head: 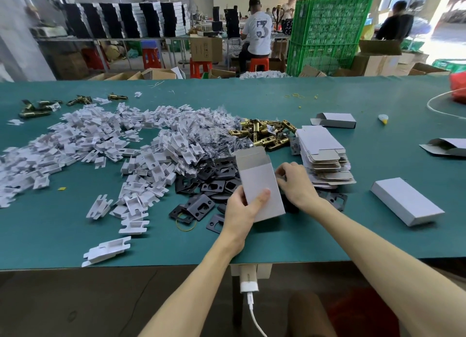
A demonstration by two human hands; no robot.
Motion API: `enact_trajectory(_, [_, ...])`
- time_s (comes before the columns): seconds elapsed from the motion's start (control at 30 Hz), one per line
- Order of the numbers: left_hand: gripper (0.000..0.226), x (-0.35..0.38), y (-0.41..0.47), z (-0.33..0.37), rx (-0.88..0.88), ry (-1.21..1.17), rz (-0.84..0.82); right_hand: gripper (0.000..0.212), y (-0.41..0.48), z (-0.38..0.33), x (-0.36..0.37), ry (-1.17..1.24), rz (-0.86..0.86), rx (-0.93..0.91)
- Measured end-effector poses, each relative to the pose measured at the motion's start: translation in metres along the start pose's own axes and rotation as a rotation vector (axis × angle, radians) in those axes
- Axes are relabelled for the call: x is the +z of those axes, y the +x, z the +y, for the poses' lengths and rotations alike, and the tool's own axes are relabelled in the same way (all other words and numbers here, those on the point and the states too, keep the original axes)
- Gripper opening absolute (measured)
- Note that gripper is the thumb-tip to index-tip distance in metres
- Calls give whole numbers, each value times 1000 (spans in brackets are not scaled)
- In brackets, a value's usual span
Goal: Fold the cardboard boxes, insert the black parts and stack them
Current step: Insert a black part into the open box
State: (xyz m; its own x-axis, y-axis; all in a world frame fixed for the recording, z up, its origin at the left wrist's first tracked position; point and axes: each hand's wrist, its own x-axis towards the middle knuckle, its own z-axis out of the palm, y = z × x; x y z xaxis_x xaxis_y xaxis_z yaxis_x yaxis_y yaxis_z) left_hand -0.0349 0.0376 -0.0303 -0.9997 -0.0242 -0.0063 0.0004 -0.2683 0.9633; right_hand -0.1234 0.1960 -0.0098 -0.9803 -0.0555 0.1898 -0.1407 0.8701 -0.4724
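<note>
Centre of frame, low: cardboard box (259,182) held up off the surface (353,230), leaning a bit left, grey top flap standing open
Left hand (242,210): grips lower part of the box, thumb flat across the white front face, fingers behind it
Right hand (295,182): fingers curled onto the box's right edge, holding it; fingertips partly hidden by the box
Black parts (211,182): loose pile of flat plates on the surface, just behind and left of the held box, a few more showing under the right wrist
Flat boxes (322,157): unfolded stack, right of the held box, just past the right hand
Folded box (406,201): closed, lying flat, right side of frame, well apart from the hands
Open-ended boxes: one upper right (335,119), one at the right edge (446,146), both lying down
White plastic inserts (100,140): big heap across the left half, strays down to the near edge
Brass latches (262,132): heap behind the black parts; a few more at upper left
Rubber band (186,225): yellow, lying by the nearest black plates
Background: green crates (327,34) stacked at upper right, seated person (257,34) back to camera on a red stool
</note>
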Motion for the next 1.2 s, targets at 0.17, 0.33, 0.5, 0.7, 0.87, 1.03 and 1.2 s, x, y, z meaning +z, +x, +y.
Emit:
enact_trajectory(0.17, [38,0,-2,1,22,45,-43,10,-2,-11,-24,171,119,-27])
enact_trajectory(0.33, [50,-2,-3,1,29,81,-115,11,-7,-36,-69,496,357,-109])
enact_trajectory(0.5, [52,-3,-2,-1,30,111,-151,20,-28,-50,-93,504,331,-315])
enact_trajectory(0.7, [51,-3,-3,0,41,110,-159,15,-43,-53,-88,397,200,-435])
enact_trajectory(0.87, [50,-3,-3,-1,37,118,-160,9,-45,-49,-89,138,72,-526])
enact_trajectory(1.03, [51,-2,-3,-1,40,124,-163,19,-50,-51,-85,59,13,-538])
enact_trajectory(1.2, [49,-3,-3,0,40,116,-163,16,-56,-49,-80,22,-47,-499])
